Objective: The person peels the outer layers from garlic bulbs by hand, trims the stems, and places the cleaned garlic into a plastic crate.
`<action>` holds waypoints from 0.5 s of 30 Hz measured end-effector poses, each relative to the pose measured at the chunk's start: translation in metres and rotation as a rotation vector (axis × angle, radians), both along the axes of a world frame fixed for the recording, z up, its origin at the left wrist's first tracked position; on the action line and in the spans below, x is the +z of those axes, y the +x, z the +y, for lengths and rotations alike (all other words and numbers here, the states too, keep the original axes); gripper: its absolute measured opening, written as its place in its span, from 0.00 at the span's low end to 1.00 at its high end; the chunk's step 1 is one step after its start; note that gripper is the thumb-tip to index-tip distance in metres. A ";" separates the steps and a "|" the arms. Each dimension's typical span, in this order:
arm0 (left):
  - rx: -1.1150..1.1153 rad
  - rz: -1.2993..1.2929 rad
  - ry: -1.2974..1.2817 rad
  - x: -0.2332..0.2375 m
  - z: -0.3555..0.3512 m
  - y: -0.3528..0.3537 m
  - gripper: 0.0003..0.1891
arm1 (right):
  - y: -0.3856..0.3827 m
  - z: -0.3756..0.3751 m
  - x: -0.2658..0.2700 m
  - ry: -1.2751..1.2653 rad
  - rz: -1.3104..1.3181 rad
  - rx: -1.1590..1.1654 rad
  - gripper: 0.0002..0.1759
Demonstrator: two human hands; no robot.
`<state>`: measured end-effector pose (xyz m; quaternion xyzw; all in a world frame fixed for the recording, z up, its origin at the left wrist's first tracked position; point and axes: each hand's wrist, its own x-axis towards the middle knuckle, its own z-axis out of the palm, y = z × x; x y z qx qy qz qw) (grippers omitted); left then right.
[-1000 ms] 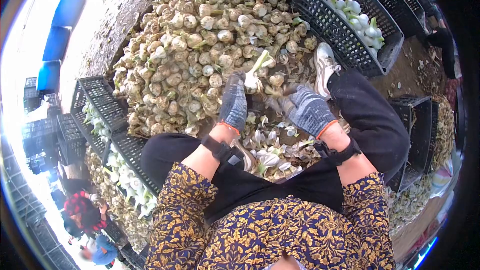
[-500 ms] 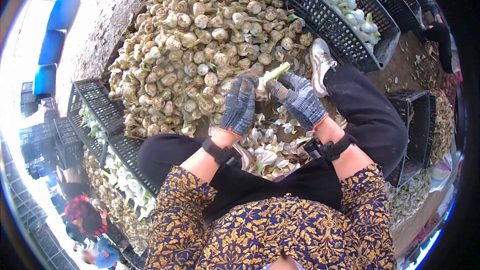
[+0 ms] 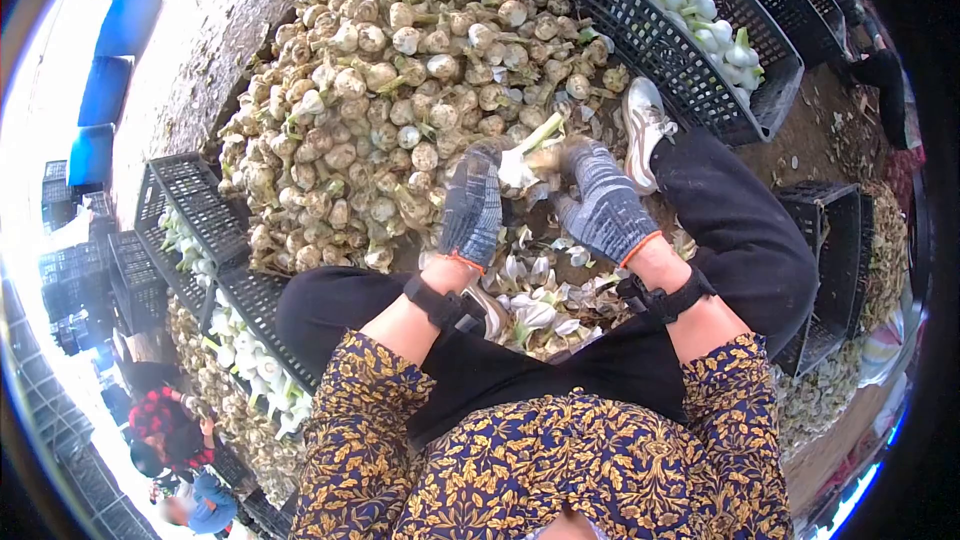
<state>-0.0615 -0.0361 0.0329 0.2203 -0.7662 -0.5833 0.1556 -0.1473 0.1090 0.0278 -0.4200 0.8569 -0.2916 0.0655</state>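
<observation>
A whitish garlic bulb (image 3: 516,170) with a pale green stem pointing up and right is held between my gloved hands. My left hand (image 3: 474,195), in a grey knitted glove, has its fingers closed round the bulb's left side. My right hand (image 3: 598,190), gloved alike, is just right of the bulb, fingers curled towards the stem and blurred; whether it grips anything is unclear. Behind them lies a big heap of soil-stained garlic bulbs (image 3: 350,85). Loose white peelings (image 3: 538,314) lie on the ground below my hands.
A black crate (image 3: 690,68) at the upper right holds cleaned white bulbs. Black crates (image 3: 195,210) with white bulbs stand at the left. An empty-looking black crate (image 3: 835,270) is right of my knee. A co-worker in red checks (image 3: 160,422) is at the lower left.
My right hand has shifted off the stem and turned, its fingers now blurred. The bulb has moved slightly left and shows more of its white side. My left hand has barely moved.
</observation>
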 end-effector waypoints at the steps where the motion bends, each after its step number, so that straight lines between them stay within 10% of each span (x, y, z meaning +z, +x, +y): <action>1: -0.001 0.001 0.002 -0.004 -0.002 0.001 0.17 | 0.001 -0.004 0.005 -0.272 -0.023 -0.123 0.14; 3: -0.054 0.069 -0.358 -0.012 -0.005 0.002 0.15 | 0.000 0.003 -0.010 -0.212 -0.254 -0.153 0.17; 5: -0.020 0.023 -0.192 -0.007 -0.002 0.003 0.14 | -0.005 0.005 -0.009 -0.124 -0.609 0.019 0.14; 9: 0.002 0.060 0.192 -0.003 0.006 0.001 0.13 | -0.003 -0.010 0.039 -0.187 -0.590 -0.112 0.18; 12: -0.102 -0.025 -0.270 -0.007 0.005 0.008 0.13 | -0.002 -0.012 0.043 -0.241 -0.722 -0.169 0.18; 15: -0.091 -0.044 -0.170 -0.001 0.006 0.005 0.13 | -0.002 -0.009 0.033 -0.307 -0.636 -0.101 0.18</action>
